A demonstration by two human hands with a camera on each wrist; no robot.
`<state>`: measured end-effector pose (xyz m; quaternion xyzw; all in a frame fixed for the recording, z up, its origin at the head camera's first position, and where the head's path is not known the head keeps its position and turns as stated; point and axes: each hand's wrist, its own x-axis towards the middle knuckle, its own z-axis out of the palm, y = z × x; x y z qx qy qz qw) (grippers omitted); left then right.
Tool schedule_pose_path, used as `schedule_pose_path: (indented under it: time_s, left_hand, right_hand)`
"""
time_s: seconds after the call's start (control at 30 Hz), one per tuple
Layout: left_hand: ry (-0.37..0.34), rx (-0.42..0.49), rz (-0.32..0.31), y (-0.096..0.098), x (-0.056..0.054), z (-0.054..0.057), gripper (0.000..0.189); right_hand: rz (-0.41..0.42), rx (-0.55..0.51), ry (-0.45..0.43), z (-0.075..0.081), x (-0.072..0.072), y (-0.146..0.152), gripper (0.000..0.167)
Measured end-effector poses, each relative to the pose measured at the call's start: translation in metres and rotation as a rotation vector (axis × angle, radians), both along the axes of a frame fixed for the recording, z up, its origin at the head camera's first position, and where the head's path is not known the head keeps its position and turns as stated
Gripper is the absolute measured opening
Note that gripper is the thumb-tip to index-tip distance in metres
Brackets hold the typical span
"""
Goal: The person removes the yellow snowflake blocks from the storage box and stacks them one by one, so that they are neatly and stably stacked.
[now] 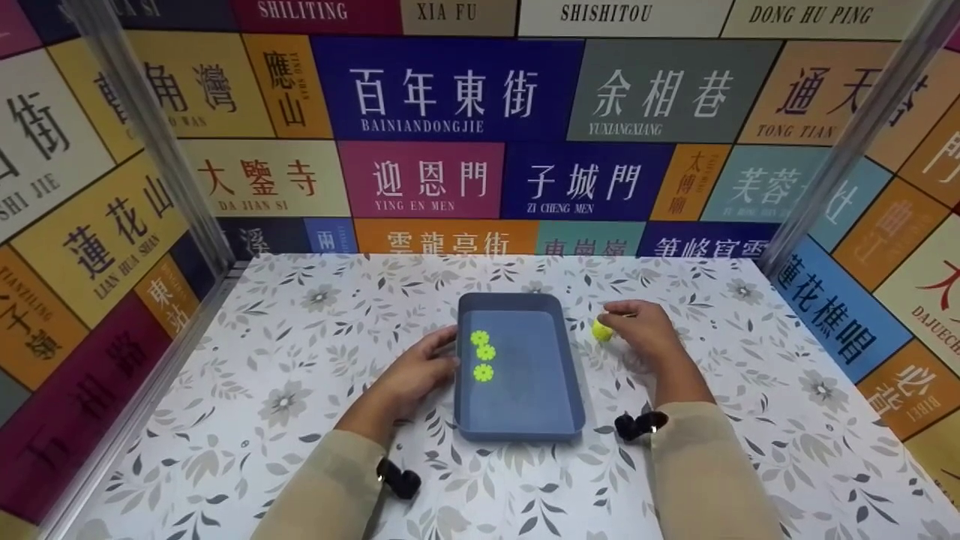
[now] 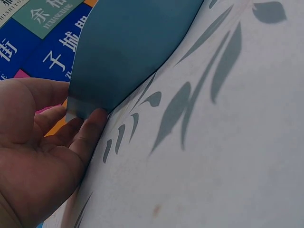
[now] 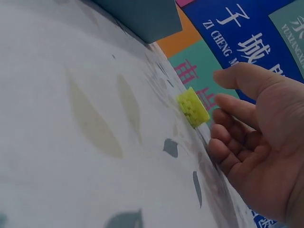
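A grey-blue rectangular tray (image 1: 521,401) lies on the table with three yellow-green flower-shaped pieces (image 1: 484,372) in its left part. My left hand (image 1: 420,371) rests against the tray's left side, its fingertips at the outer wall (image 2: 128,52) in the left wrist view. Right of the tray stands a small yellow-green block (image 3: 193,108), its side ridged like stacked flower pieces. Around it hovers my right hand (image 1: 641,330), thumb and forefinger apart; the right wrist view shows a gap between fingers and block. The other fingers are loosely bent.
A white cloth with grey leaf and flower print (image 1: 285,401) covers the table. Panels with coloured street-name signs (image 1: 450,90) rise at the back and both sides, with clear corner posts (image 1: 847,150). Black wrist devices (image 1: 401,480) sit at both sleeves.
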<state>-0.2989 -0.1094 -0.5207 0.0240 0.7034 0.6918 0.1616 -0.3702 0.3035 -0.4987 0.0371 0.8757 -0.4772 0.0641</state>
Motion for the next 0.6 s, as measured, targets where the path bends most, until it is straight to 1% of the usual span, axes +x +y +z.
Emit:
schedule_pose_path:
  time_s: [0.07, 0.13, 0.23, 0.4, 0.47, 0.6]
  left_hand:
    - [-0.002, 0.003, -0.001, 0.0, 0.0, -0.001, 0.068]
    - [0.002, 0.007, -0.001, -0.001, -0.001, -0.001, 0.069]
    - [0.007, 0.019, -0.003, 0.0, -0.001, -0.001, 0.068]
    - [0.005, 0.005, 0.009, 0.0, -0.001, 0.0, 0.067]
    - [0.003, -0.001, 0.012, 0.001, 0.0, 0.0, 0.067]
    - [0.003, 0.002, 0.005, 0.001, 0.001, 0.0, 0.068]
  right_hand:
    - [-0.009, -0.011, 0.027, 0.006, 0.0, -0.008, 0.058]
    - [-0.001, -0.031, 0.057, 0.014, 0.001, -0.018, 0.054]
    - [0.039, -0.067, 0.095, 0.027, 0.003, -0.036, 0.048]
    - [0.113, -0.106, 0.148, 0.043, 0.011, -0.063, 0.04]
    - [0.13, -0.122, 0.157, 0.047, 0.015, -0.072, 0.038]
    - [0.15, -0.167, 0.137, 0.055, 0.023, -0.089, 0.035]
